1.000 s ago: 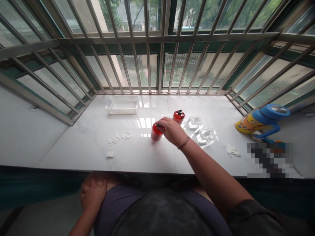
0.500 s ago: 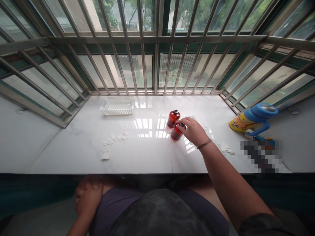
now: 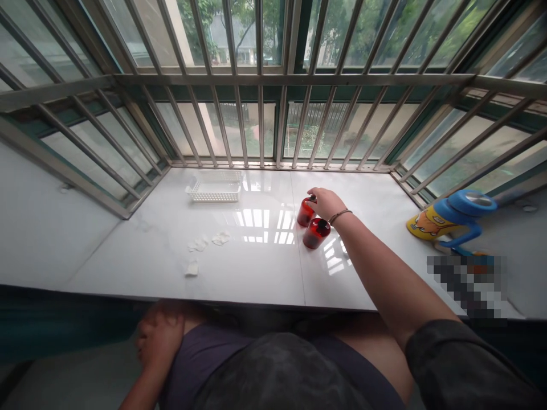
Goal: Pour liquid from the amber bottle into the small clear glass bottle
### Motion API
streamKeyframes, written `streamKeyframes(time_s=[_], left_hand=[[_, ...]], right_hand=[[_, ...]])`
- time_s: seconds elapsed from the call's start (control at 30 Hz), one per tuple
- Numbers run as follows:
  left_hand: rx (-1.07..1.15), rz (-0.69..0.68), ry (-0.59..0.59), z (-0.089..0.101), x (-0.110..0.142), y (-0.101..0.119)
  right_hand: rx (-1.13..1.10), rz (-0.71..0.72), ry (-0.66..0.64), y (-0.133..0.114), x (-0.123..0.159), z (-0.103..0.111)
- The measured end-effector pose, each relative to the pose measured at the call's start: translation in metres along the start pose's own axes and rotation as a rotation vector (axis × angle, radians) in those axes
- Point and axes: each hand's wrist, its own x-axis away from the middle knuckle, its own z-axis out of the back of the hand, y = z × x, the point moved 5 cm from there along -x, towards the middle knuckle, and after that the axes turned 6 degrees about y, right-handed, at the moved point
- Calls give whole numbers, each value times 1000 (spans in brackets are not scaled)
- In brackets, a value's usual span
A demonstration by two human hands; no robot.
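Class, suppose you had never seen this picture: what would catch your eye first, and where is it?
Two red bottles stand close together in the middle of the white sill, and the right hand reaches out to the farther one, touching its dark cap. At the right edge lies a blue and yellow cup on its side; a white basket sits far left by the window bars. The left hand rests below on the lap.

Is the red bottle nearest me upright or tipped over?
Upright: the near red bottle stands on its base on the white sill, untouched; the right hand reaches past it.
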Motion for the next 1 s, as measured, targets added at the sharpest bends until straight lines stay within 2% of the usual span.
streamKeyframes(time_s=[0.13,0.27,0.5,0.67,0.77,0.9,1.0], left_hand=[[-6,7,-9,1,2,1],[-1,-10,32,3,4,2],[-3,-14,39,0,2,0],[-4,-5,25,-1,1,-1],[-14,6,8,-2,0,-1],[-7,6,3,0,0,1],[-8,12,-2,1,1,2]], right_hand=[[5,11,-23,-6,-3,0],[-11,91,-27,-26,4,8],[-83,316,-34,-97,42,11],[-133,482,-118,-153,81,-7],[-154,546,-165,-176,100,-20],[-171,565,-178,-188,113,-26],[-203,575,-145,-182,112,-16]])
